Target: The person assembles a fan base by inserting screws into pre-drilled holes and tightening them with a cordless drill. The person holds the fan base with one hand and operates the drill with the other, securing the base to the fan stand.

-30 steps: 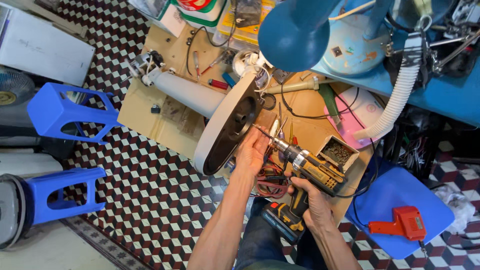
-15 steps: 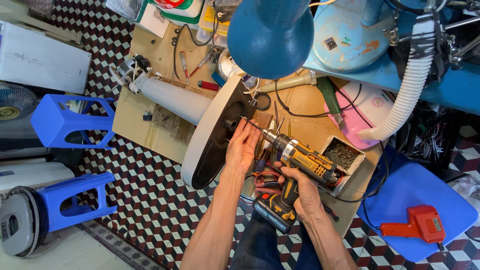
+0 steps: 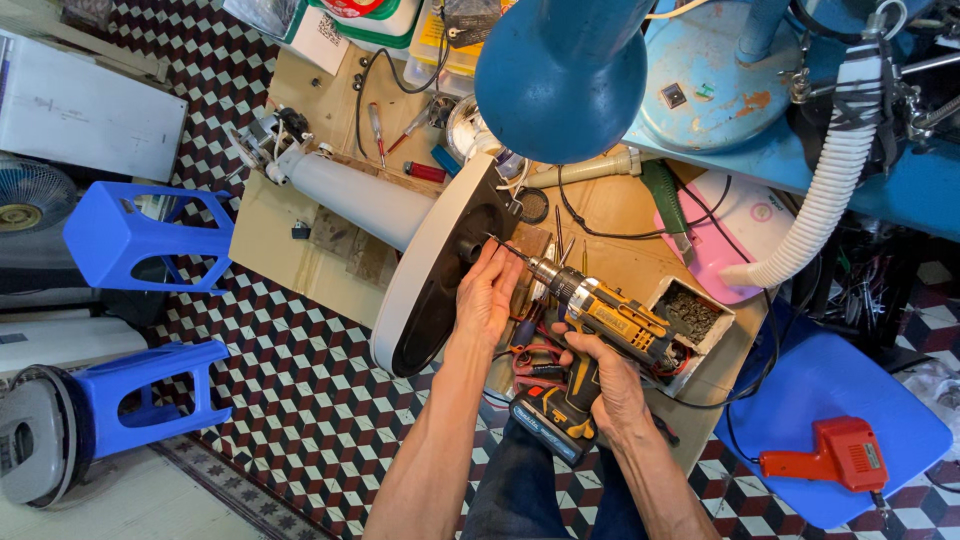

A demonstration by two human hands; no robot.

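Observation:
My right hand (image 3: 607,383) grips the handle of a yellow and black cordless drill (image 3: 597,322). The drill's bit points up and left at the dark underside of a round white fan base (image 3: 432,262) lying on its side. My left hand (image 3: 487,296) rests flat against that underside, fingers right beside the bit tip. A pale grey pole (image 3: 355,200) runs from the base up and left to a motor end (image 3: 262,135). All of it lies on a low wooden board (image 3: 290,265).
Two blue plastic stools (image 3: 130,235) stand at the left on the checkered floor. A blue lamp shade (image 3: 560,75) hangs overhead. A small box of screws (image 3: 690,315), screwdrivers (image 3: 377,128), cables and a white ribbed hose (image 3: 825,190) crowd the board. An orange tool (image 3: 828,455) lies on a blue seat.
The view has shifted slightly. The drill and both hands have moved in toward the fan base's underside, the bit tip now closer to the centre hole beside my left fingers.

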